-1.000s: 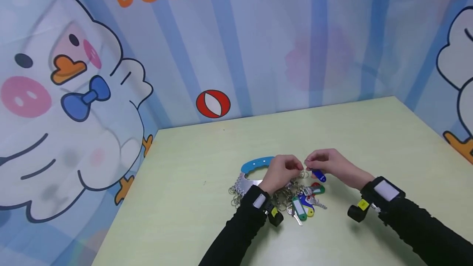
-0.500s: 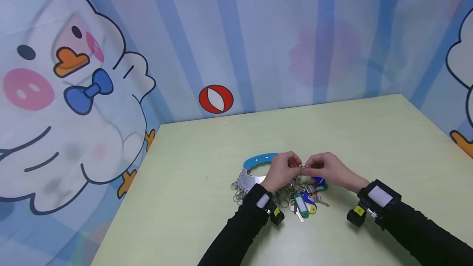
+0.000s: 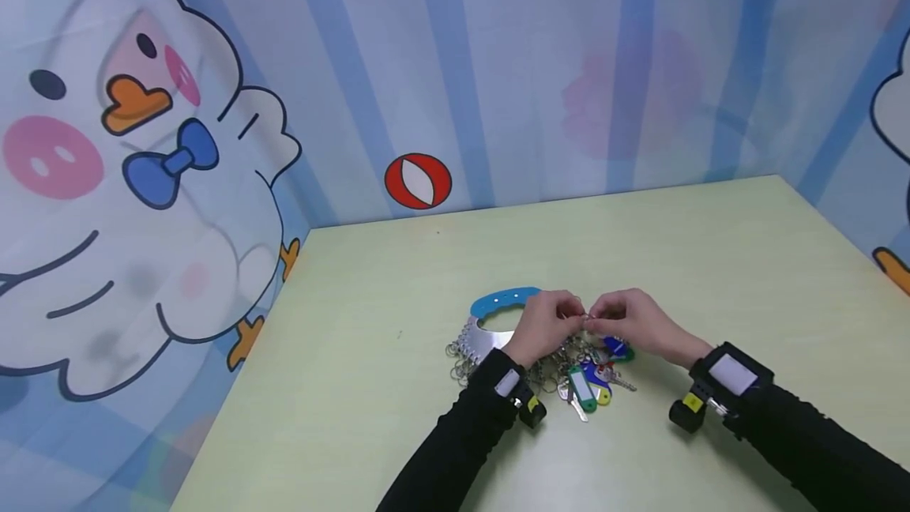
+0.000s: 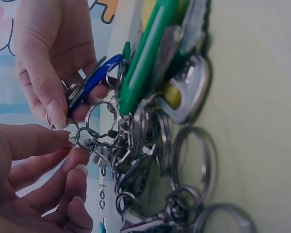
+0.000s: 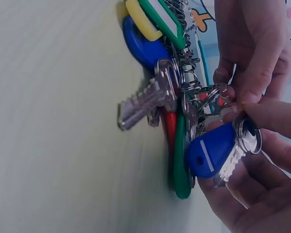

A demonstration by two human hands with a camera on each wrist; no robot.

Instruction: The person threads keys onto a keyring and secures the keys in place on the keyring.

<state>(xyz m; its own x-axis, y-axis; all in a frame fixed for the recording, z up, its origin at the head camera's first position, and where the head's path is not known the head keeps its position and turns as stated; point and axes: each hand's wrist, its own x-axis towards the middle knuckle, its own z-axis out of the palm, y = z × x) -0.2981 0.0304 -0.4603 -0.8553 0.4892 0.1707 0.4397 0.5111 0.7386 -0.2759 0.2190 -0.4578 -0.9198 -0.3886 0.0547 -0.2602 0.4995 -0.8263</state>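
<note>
My left hand (image 3: pixel 546 329) and right hand (image 3: pixel 635 324) meet fingertip to fingertip above a bunch of keys and rings on the table. In the left wrist view, the left thumb and finger pinch a small metal ring (image 4: pixel 77 138) linked to a clasp. The right hand pinches a split key ring (image 5: pixel 248 134), from which a blue key tag (image 5: pixel 211 151) and a silver key (image 5: pixel 229 167) hang. Fingertips partly hide where the two rings come together. Beneath the hands lies a silver metal plate (image 3: pixel 490 344) with a blue curved grip (image 3: pixel 505 301), its edge lined with rings.
Green (image 3: pixel 582 389), yellow (image 3: pixel 603 395) and blue key tags lie with loose-hanging keys (image 3: pixel 579 412) in front of the hands. The pale tabletop (image 3: pixel 355 385) runs back to a blue cartoon-printed backdrop (image 3: pixel 526 77).
The right hand has come in against the left fingertips, closing the small gap between them. The blue tag it carries has dropped lower beneath its fingers. The head view has tilted slightly down.
</note>
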